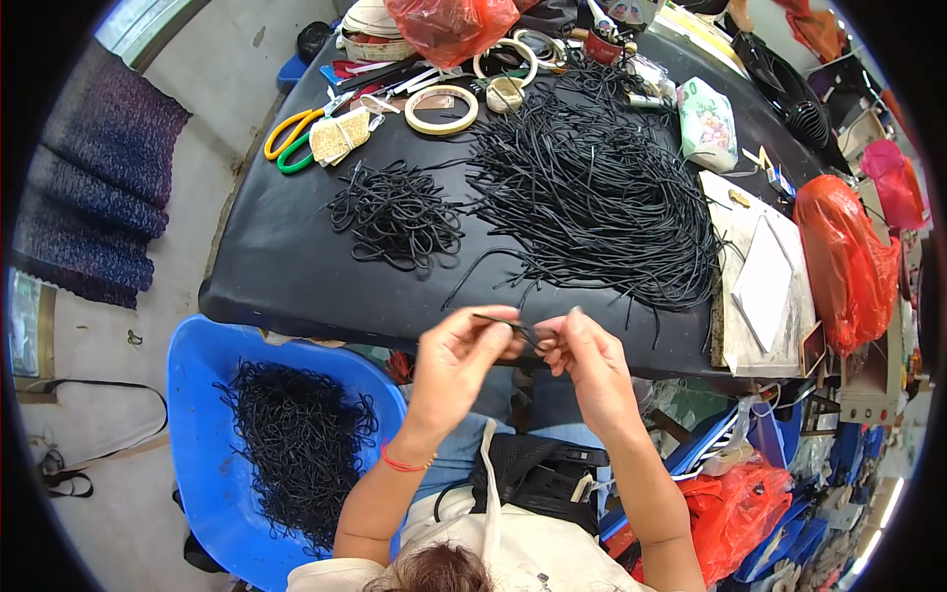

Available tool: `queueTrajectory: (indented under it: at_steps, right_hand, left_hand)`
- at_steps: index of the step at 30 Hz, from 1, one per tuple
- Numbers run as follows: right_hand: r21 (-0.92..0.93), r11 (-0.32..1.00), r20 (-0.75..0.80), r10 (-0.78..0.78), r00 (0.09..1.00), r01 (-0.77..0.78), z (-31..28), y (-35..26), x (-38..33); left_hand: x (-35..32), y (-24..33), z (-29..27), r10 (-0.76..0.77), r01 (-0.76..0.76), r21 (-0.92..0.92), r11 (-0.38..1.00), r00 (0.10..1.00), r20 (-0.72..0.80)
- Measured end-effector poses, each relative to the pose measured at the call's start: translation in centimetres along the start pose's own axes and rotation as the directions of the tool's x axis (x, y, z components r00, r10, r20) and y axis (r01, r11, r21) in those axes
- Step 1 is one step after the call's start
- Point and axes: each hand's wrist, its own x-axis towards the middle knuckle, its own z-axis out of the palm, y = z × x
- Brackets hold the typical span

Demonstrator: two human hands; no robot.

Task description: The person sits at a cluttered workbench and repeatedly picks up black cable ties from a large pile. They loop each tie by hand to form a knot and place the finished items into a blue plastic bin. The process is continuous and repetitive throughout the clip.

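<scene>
A: What are the hands doing?

B: The left hand (456,357) and the right hand (588,357) are close together, just in front of the table edge. Both pinch one thin black cord (515,327) with their fingertips. The cord runs between the two hands.

A: Are the hands open?

B: No. The fingers of each hand are curled in and squeeze the cord.

A: What is on the table (286,266)?

B: Just past the right hand lies a big pile (592,197) of long black cords. Past the left hand, a bit further away, there is a small pile (397,213) of looped cords. Far behind that are scissors (292,138) with yellow and green handles, and a tape ring (441,109).

A: And lower down?

B: Under the left arm, off to the left side, there is a blue tub (197,414). It has lots of black loops (301,444) in it.

A: Anything by the right hand?

B: Well off to the right, an orange bag (846,259) sits at the table's end. Below the right arm there are more red bags (735,498)
</scene>
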Motion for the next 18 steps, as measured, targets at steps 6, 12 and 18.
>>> queueTrajectory:
  at_steps: [6, 12, 18]
  right_hand:
    - [-0.838, 0.298, 0.139, -0.694, 0.706, 0.458, -2.4, 0.0, 4.0]
    - [-0.913, -0.109, 0.360, -0.669, 0.651, 0.393, -3.5, 1.0, 5.6]
    - [-0.814, -0.079, 0.473, -0.664, 0.579, 0.575, -2.4, -1.6, 2.8]
  left_hand:
    - [5.9, 4.9, -5.2, 0.607, -0.193, 0.829, 0.525, 0.767, -0.206]
    - [6.5, 5.1, -2.9, 0.866, -0.200, 0.977, 0.079, 0.499, 0.032]
    - [2.5, 1.7, 1.0, 0.585, -0.581, 0.813, 0.041, 0.674, 0.452]
